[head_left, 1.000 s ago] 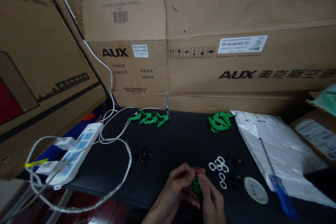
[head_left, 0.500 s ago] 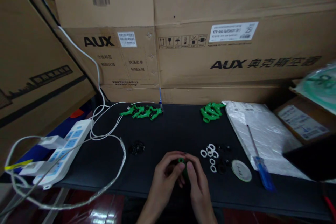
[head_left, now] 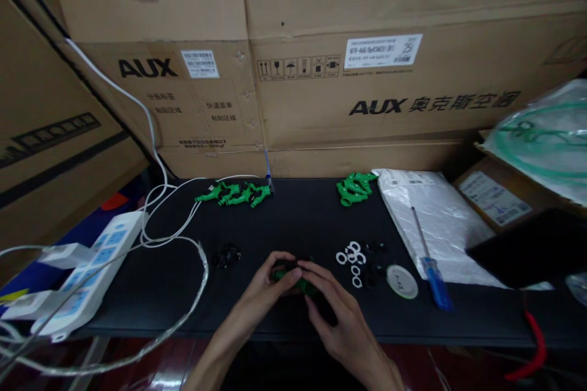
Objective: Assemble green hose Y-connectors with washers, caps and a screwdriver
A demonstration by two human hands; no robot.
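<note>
Near the front of the black table, my left hand [head_left: 269,284] and my right hand [head_left: 332,296] both close around one green plastic fitting [head_left: 304,285]. The left thumb presses on its top while right fingers wrap its other end. Much of the fitting is hidden, and dark material shows beside it under the fingertips. To the right of my hands lie several white ring washers [head_left: 356,270] and small black rings [head_left: 373,275]. A bunch of small black parts [head_left: 227,255] rests to the left.
Green fittings sit in two groups, a left row [head_left: 233,194] and a right pile [head_left: 355,188]. A round white lid [head_left: 402,281], blue screwdriver [head_left: 435,281] and white package [head_left: 413,195] are on the right. A power strip [head_left: 92,275] with looping cables occupies the left. Cardboard boxes [head_left: 293,116] stand behind.
The view has swung to the right. My hands have shifted their hold, and the fitting has turned, so its round opening between the thumbs no longer shows and its side does.
</note>
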